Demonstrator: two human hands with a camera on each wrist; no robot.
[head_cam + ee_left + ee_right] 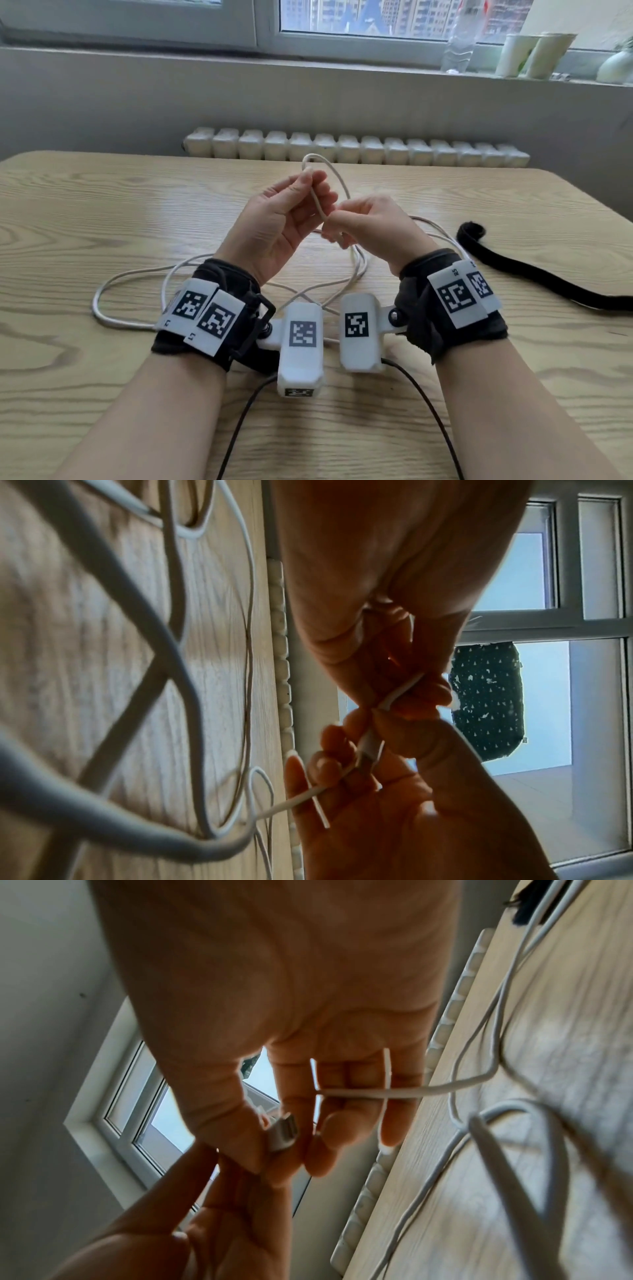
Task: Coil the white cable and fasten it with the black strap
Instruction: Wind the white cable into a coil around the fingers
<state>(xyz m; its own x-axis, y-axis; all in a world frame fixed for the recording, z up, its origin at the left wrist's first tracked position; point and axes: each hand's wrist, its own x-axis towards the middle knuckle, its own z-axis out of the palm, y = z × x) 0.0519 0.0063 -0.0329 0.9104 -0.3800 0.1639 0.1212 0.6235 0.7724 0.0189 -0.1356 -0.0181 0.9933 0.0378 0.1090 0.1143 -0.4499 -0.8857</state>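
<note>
The white cable (318,205) lies in loose, crossing loops on the wooden table (102,205), and one end is lifted between my hands. My left hand (308,178) pinches the cable a short way from that end, with a small loop rising above its fingertips. My right hand (330,219) pinches the white connector (281,1131) at the cable's end, seen close up in the right wrist view. In the left wrist view my left hand (407,691) grips the strand just above the connector (369,745). The black strap (534,274) lies uncoiled on the table to the right, apart from both hands.
A white radiator (342,149) runs behind the table's far edge. On the windowsill stand a clear bottle (459,44) and paper cups (537,54). Two black camera leads (239,428) trail from my wrists toward the near edge.
</note>
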